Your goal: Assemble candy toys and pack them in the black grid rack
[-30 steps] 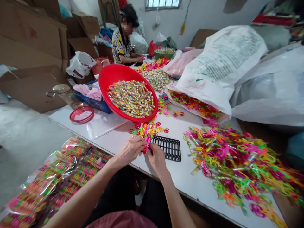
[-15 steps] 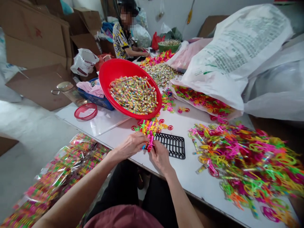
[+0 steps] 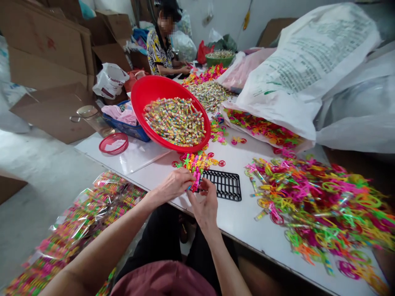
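A row of colourful plastic pieces lies at the table's front edge, over the left end of a black slotted rack. My left hand is closed on the near left side of the row, its fingertips on the pink pieces. At the row's near end is my right hand, its thumb and fingers curled and apart beside a red and blue piece; nothing shows between them. Behind the row, a tilted red basin holds many small candy-filled tubes.
Loose colourful pieces and tubes cover the table's right side. A white sack spills more pieces. A small red basket and blue basket stand left. Packed bags lie below left. Another person sits across.
My right hand has turned and its fingers have opened away from the row. My left hand has stayed at the row. The other person's arms have shifted slightly.
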Tool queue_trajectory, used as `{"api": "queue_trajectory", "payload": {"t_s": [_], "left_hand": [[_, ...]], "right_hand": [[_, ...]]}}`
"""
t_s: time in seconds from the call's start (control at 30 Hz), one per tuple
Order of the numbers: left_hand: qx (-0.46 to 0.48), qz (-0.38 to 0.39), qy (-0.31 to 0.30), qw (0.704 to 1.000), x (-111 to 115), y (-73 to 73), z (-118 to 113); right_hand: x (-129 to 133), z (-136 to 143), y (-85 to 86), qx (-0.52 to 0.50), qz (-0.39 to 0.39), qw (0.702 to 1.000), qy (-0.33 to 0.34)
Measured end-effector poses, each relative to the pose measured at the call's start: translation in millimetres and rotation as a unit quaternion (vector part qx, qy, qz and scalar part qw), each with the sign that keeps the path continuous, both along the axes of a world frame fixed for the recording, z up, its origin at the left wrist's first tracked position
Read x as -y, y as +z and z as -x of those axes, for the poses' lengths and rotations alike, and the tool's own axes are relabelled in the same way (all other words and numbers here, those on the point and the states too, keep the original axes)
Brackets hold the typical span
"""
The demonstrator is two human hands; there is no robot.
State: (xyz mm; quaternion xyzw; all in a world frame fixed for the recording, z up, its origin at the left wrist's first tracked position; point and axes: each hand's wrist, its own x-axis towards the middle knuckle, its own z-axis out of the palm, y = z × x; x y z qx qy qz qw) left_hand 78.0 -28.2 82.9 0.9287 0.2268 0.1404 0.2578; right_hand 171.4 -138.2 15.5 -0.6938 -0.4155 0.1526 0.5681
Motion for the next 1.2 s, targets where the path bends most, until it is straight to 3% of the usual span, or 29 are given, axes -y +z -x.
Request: {"api": "queue_trajectory", "payload": {"t_s": [0.23, 0.43, 0.67, 1.03, 1.2], "left_hand": [[-0.001, 0.087, -0.045, 0.995, -11.4, 15.5, 7.2], [0.022, 0.119, -0.053, 0.991, -10.4, 13.2, 6.9], [0.015, 0.114, -0.055, 0.992, -9.5, 12.2, 9.7], [0.034, 0.098, -0.051, 0.993, -3.8, 8.6, 12.2], [0.016, 0.032, -0.043, 0.998, 0.0, 3.6, 13.2]], "right_hand": [[-10.7, 5.1, 14.2, -0.013, -0.003, 1.0, -0.006], [-13.4, 2.9, 14.6, 0.012, 0.017, 0.999, -0.027], [-12.8, -2.3, 6.3, -0.05, 0.038, 0.998, -0.017], [-9.3, 5.7, 16.0, 0.067, 0.047, 0.997, -0.004], [-4.2, 4.8, 11.8, 0.123, 0.022, 0.992, 0.018]]}}
